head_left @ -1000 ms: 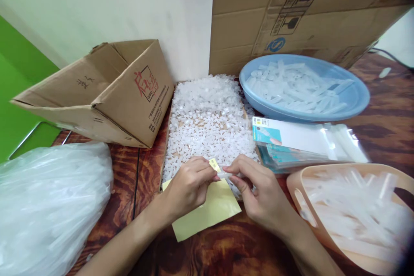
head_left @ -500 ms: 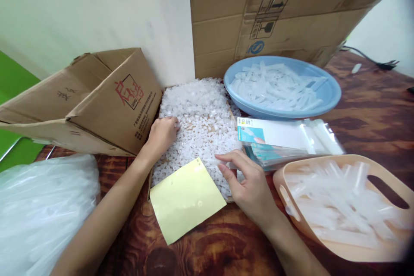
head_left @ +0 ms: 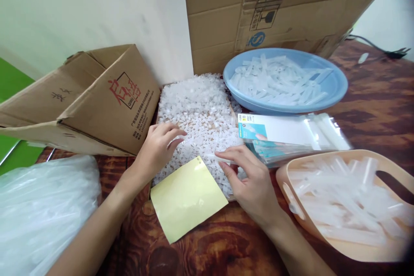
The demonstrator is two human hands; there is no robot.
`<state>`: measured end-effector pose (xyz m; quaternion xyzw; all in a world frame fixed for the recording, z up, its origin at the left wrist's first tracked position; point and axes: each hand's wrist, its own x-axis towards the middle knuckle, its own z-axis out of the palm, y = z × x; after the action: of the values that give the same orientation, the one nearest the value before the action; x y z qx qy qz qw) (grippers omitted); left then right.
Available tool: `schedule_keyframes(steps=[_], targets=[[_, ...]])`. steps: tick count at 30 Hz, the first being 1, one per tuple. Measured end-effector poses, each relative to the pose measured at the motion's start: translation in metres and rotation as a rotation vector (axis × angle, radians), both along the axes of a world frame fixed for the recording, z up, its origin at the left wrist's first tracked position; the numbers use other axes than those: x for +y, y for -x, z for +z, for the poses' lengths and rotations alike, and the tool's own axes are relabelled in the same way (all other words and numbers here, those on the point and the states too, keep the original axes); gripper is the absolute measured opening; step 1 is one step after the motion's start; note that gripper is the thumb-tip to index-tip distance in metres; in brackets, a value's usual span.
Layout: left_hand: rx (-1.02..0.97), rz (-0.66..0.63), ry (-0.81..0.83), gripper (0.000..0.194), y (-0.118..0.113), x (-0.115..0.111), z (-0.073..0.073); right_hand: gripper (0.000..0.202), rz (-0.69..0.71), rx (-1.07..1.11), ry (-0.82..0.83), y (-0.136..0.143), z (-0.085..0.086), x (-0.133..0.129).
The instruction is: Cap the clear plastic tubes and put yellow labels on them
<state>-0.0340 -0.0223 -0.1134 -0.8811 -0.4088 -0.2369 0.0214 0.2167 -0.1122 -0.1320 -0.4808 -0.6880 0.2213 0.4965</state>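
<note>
Small translucent plastic pieces point(head_left: 200, 127) fill a shallow tray in the middle. Over its left side is my left hand point(head_left: 161, 144), thumb and fingertips close together; whether a small piece is between them is too small to tell. My right hand point(head_left: 247, 172) pinches a slim translucent tube point(head_left: 223, 158) between thumb and forefinger, above the tray's right side. A yellow sheet point(head_left: 189, 198) lies across the tray's near edge, between the two forearms.
An open cardboard box point(head_left: 110, 95) and a clear plastic bag point(head_left: 48, 211) are on the left. A blue basin point(head_left: 339, 88) of tubes, packaging sleeves point(head_left: 281, 129) and a beige basket point(head_left: 343, 252) of tubes stand right. Behind is a large carton point(head_left: 220, 30).
My left hand has moved from the tray's left edge slightly toward me and right, its fingertips now nearer the tube. My right hand still holds the tube, which shows more plainly.
</note>
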Motion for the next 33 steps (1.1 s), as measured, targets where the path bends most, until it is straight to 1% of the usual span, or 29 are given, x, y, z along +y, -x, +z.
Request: schedule_keyframes(steps=[2,6,9,14,17,21,27,29,31,33], targets=[[-0.106,-0.003,0.054,0.013,0.001,-0.006,0.000,0.022,-0.001,0.002,-0.001,0.002,-0.001,0.000],[-0.425,0.000,0.319,0.012,-0.006,-0.022,0.005,0.022,-0.004,0.024,0.021,0.003,-0.003,-0.001],[-0.568,0.003,0.432,0.013,-0.014,-0.037,0.010,0.021,0.000,0.036,0.018,0.004,-0.001,-0.001],[-0.586,0.016,0.522,0.011,-0.026,-0.061,0.011,0.021,0.041,0.080,-0.040,0.006,0.002,-0.003],[-0.562,0.044,0.528,0.011,-0.028,-0.070,0.009,0.022,0.055,0.106,-0.063,0.006,0.002,-0.004],[-0.545,0.079,0.500,0.010,-0.026,-0.075,0.007,0.022,0.047,0.121,-0.076,0.005,0.003,-0.005],[-0.554,0.115,0.451,0.011,-0.027,-0.076,0.008,0.023,0.061,0.140,-0.090,0.006,0.003,-0.006],[-0.564,0.090,0.485,0.010,-0.028,-0.078,0.008,0.024,0.094,0.155,-0.087,0.006,0.003,-0.006],[-0.576,0.036,0.544,0.011,-0.029,-0.080,0.008,0.024,0.148,0.164,-0.085,0.006,0.002,-0.005],[-0.573,-0.010,0.579,0.015,-0.030,-0.083,0.007,0.024,0.195,0.167,-0.082,0.006,0.002,-0.005]])
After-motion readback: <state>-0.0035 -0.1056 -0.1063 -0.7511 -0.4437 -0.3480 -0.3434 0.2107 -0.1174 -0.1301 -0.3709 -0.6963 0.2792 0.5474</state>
